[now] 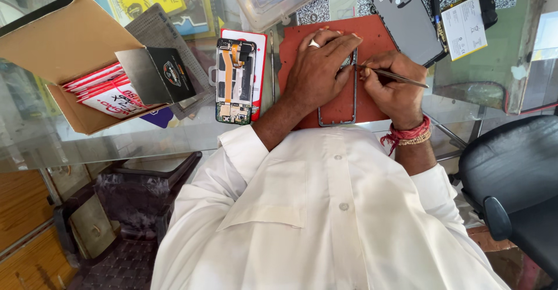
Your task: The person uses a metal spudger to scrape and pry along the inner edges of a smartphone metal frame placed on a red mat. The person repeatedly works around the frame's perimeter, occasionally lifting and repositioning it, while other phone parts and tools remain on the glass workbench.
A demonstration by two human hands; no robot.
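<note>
My left hand (319, 69), with a ring on one finger, lies flat on a thin metal phone frame (337, 115) on a red-brown work mat (372, 34), pressing it down. My right hand (395, 89), with red thread bands at the wrist, holds a slim metal tool (401, 78) like a pen, its tip at the frame's right edge beside my left fingers. To the left of the mat lies an opened phone body (235, 80) with its inner parts and orange flex cables exposed, resting on a red and white packet.
An open cardboard box (64, 40) of red and white packets stands at left on the glass table. A grey phone back cover (407, 19) and a battery (465, 27) lie at top right. A black chair (511, 173) is at right.
</note>
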